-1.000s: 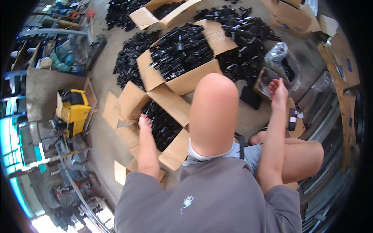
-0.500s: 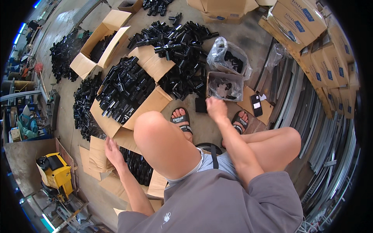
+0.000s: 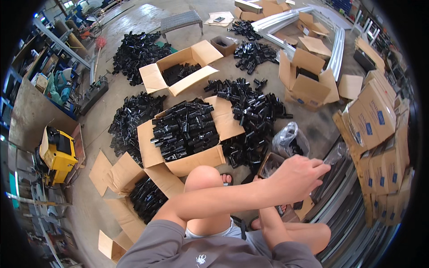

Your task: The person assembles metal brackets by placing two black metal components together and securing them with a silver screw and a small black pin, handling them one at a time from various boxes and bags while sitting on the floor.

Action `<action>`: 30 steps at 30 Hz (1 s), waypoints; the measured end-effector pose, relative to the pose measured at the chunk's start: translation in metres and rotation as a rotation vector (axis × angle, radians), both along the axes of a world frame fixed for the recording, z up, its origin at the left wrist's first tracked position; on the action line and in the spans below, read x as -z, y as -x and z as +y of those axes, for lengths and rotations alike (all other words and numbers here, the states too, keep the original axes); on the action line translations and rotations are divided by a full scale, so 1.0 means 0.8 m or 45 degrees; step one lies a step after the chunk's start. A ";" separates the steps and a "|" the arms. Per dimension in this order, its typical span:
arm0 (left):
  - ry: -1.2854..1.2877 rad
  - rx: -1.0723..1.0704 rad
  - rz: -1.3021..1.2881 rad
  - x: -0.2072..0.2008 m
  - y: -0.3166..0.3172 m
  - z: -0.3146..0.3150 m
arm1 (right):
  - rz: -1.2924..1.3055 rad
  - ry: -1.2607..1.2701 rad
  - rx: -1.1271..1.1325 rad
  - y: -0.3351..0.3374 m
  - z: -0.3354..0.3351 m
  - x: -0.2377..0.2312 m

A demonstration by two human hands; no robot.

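My left hand (image 3: 297, 178) is raised at the right, its arm stretched across my body. Its fingers are spread loosely, with nothing visible in them. Behind that arm, my right hand (image 3: 256, 178) is almost wholly hidden; only a bit of it shows by the small carton (image 3: 266, 163), which has a plastic liner. Whether it holds anything cannot be made out. Just beyond stands a clear plastic bag (image 3: 286, 134) with black parts inside. A large open carton (image 3: 196, 167) in front of me is heaped with black tubular fittings (image 3: 185, 129). More fittings fill a carton (image 3: 127, 219) by my left knee.
Piles of black fittings (image 3: 254, 107) lie around the cartons. Another open carton (image 3: 154, 78) stands farther off. Stacked boxes (image 3: 373, 116) and long metal profiles (image 3: 344, 196) line the right. A yellow machine (image 3: 58, 156) stands at the left.
My left hand has left the carton flaps by my left knee and swung across to the right, over my right arm. The view has tilted up, showing more of the floor ahead.
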State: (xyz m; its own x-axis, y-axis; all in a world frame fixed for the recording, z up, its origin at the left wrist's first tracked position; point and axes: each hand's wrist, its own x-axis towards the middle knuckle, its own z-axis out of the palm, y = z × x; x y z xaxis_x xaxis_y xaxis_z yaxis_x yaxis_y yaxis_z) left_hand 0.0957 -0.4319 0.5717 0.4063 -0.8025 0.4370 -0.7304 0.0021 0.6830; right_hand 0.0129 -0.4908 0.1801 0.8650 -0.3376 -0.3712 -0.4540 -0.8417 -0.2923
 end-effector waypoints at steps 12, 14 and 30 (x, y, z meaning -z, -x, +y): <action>-0.305 -0.031 0.203 0.058 -0.039 -0.001 | -0.203 -0.106 -0.020 -0.012 0.006 -0.107; -0.258 -0.028 0.174 0.060 -0.037 -0.011 | -0.243 -0.104 -0.011 -0.014 0.006 -0.124; -0.500 -0.473 0.026 0.075 -0.102 0.015 | -0.734 -0.642 0.556 -0.078 -0.030 -0.259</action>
State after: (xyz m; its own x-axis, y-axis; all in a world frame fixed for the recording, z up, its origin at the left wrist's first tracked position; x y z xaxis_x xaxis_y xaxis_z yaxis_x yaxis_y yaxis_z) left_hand 0.1771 -0.4197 0.5113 0.6992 -0.7044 0.1219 -0.6198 -0.5124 0.5944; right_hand 0.0750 -0.5145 0.3876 0.7957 -0.5955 -0.1104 -0.3719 -0.3365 -0.8651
